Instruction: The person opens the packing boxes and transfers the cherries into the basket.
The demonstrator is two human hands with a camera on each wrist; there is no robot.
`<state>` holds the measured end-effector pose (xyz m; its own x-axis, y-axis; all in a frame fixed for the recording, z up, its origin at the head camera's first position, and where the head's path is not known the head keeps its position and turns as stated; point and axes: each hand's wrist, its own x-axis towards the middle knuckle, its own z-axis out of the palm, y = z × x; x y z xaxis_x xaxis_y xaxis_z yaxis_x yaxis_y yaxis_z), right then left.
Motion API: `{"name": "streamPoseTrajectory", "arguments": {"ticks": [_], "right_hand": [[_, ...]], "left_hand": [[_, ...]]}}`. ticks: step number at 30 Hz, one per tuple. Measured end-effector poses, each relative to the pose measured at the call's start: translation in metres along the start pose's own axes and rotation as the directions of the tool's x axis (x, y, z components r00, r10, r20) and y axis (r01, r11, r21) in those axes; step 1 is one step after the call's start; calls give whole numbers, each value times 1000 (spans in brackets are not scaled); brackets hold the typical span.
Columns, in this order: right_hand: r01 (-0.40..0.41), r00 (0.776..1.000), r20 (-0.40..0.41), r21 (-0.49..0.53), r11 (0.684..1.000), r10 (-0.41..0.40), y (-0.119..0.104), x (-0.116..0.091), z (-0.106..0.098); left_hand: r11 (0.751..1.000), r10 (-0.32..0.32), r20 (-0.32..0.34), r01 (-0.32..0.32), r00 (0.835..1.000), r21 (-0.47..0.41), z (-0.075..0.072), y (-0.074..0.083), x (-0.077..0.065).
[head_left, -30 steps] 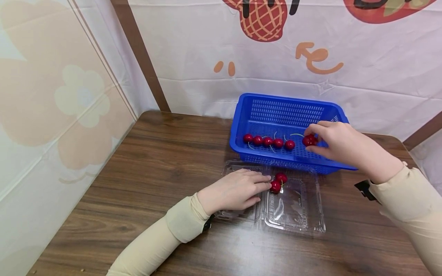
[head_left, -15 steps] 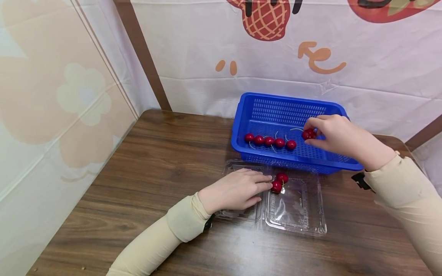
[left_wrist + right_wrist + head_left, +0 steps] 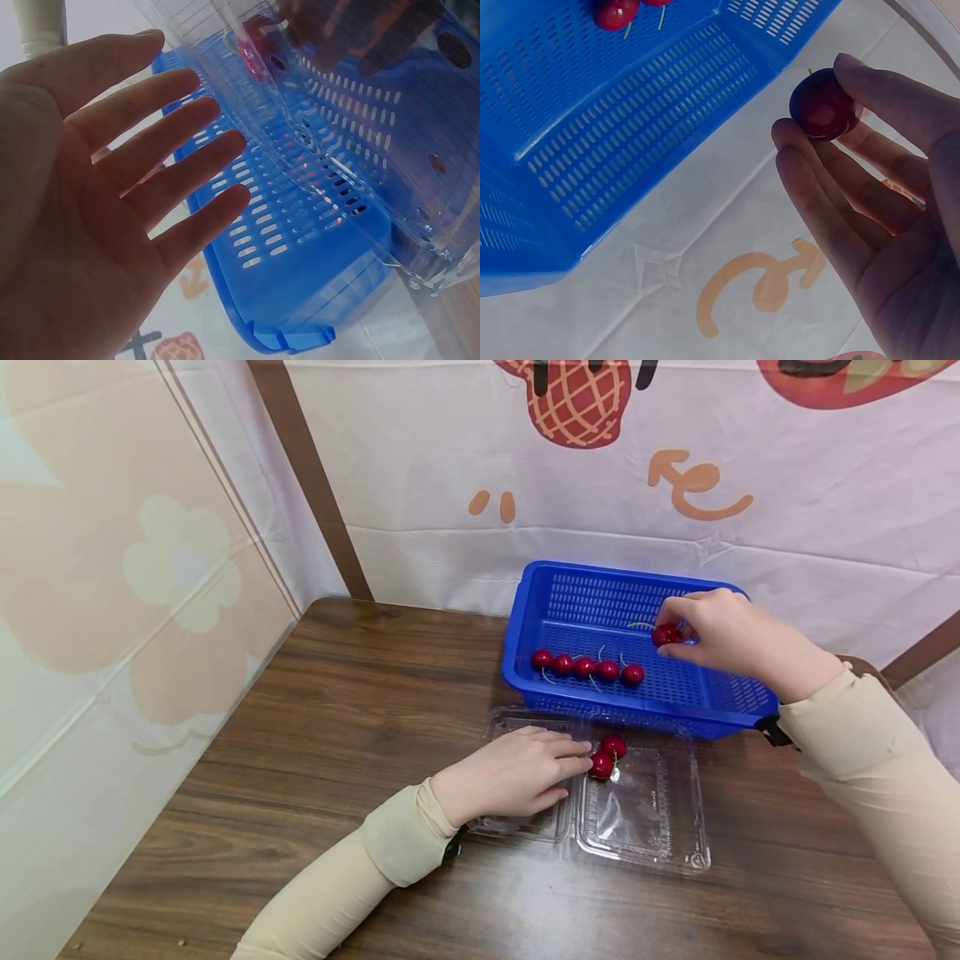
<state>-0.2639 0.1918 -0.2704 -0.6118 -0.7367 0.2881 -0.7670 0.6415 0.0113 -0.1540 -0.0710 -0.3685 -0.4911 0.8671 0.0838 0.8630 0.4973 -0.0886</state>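
Observation:
My right hand [image 3: 723, 631] is over the right part of a blue plastic basket [image 3: 622, 578]. Its thumb and fingertips pinch a dark red cherry [image 3: 823, 105], whose pale stem points left in the head view. Inside the basket lies a row of several cherries [image 3: 585, 667] with thin green stems. Over the left half of an opened clear plastic clamshell box [image 3: 678, 852], my left hand [image 3: 513, 772] lies palm down with fingers extended. Two cherries [image 3: 601, 766] sit near those fingertips, at the inner edge of the box's right half. The left wrist view shows the fingers [image 3: 202, 217] straight and spread.
Both containers stand on a brown wooden table [image 3: 360, 693], the basket directly behind the clamshell. A printed white cloth [image 3: 420, 460] hangs behind the table's far edge, and another patterned sheet [image 3: 112, 568] is on the left.
My right hand has risen away from the basket's front and farther back, carrying the cherry. The left hand and the cherries lying in both containers keep their places.

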Motion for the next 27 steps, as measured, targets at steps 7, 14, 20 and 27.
{"name": "streamPoseTrajectory", "arguments": {"ticks": [7, 14, 20, 27], "right_hand": [[-43, 999, 26, 6, 999, 43, 6, 7, 2], [-122, 988, 97, 10, 992, 121, 11, 11, 2], [-158, 978, 141, 6, 987, 156, 16, 14, 4], [-163, 972, 177, 19, 986, 157, 19, 20, 7]], "left_hand": [[1000, -4, 1, 4, 1000, -3, 0, 0, -1], [1000, 0, 0, 0, 1000, -2, 0, 0, -1], [1000, 0, 5, 0, 1000, -4, 0, 0, -1], [1000, -2, -2, 2, 1000, 1, 1, 0, -1]]}}
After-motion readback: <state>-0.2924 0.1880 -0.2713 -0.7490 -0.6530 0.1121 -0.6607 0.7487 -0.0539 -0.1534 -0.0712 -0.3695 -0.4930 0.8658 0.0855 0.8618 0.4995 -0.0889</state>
